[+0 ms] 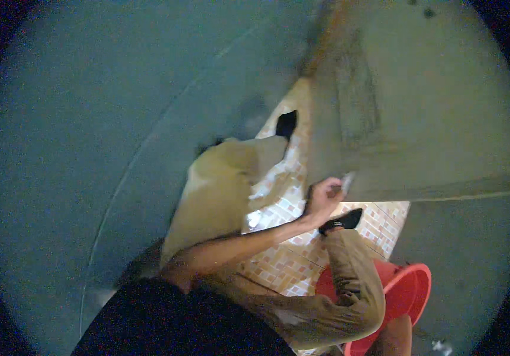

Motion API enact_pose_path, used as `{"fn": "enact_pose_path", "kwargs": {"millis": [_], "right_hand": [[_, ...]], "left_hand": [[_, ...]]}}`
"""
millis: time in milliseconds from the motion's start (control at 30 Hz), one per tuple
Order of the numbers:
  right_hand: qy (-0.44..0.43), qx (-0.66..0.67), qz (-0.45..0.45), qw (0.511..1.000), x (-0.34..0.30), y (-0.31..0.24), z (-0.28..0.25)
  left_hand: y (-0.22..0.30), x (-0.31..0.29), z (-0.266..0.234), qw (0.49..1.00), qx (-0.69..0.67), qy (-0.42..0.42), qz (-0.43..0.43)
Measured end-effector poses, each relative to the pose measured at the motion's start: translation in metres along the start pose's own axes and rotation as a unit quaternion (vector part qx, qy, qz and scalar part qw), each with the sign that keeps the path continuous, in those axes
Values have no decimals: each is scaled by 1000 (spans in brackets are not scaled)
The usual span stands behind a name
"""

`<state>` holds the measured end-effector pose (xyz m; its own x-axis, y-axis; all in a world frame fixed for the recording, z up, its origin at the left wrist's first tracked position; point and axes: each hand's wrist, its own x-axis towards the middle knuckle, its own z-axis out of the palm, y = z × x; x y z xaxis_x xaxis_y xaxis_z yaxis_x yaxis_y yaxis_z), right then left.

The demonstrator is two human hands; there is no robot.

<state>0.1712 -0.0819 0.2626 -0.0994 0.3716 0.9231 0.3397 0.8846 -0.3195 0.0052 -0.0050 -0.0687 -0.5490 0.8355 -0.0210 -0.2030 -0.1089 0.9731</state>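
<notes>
My left hand (325, 196) reaches forward with its fingers closed around a small whitish object (347, 183). Blur hides what kind of object it is. It lies against or just in front of the lower part of a large grey-green panel (421, 154), near the panel's bottom edge; whether they touch I cannot tell. Dark smudges mark the panel. At the lower right, part of my right arm (395, 338) shows beside and over a red bucket (424, 291). The hand of that arm is out of sight.
My bent legs in tan trousers (213, 184) and black footwear (349, 219) straddle the small-patterned tiled floor (279, 261). A blue-green surface (77, 130) spreads across the left. Something small and pale (442, 346) lies at the lower right.
</notes>
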Motion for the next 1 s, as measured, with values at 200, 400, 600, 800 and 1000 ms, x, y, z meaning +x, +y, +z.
{"fn": "enact_pose_path", "kwargs": {"millis": [200, 400, 600, 800, 1000], "right_hand": [[4, -35, 25, 999, 28, 4, 3], [-64, -12, 285, 956, 3, 53, 40], [-243, 86, 404, 878, -76, 109, 77], [-276, 94, 416, 862, -97, 138, 89], [-233, 135, 441, 856, -100, 132, 91]], "left_hand": [[4, 7, 19, 999, 10, -33, 14], [20, 12, -3, 996, 80, -13, 31], [15, 5, 12, 999, -37, -24, 6], [54, -3, 7, 989, 41, -112, 86], [53, -17, 12, 959, 91, -196, 182]]}}
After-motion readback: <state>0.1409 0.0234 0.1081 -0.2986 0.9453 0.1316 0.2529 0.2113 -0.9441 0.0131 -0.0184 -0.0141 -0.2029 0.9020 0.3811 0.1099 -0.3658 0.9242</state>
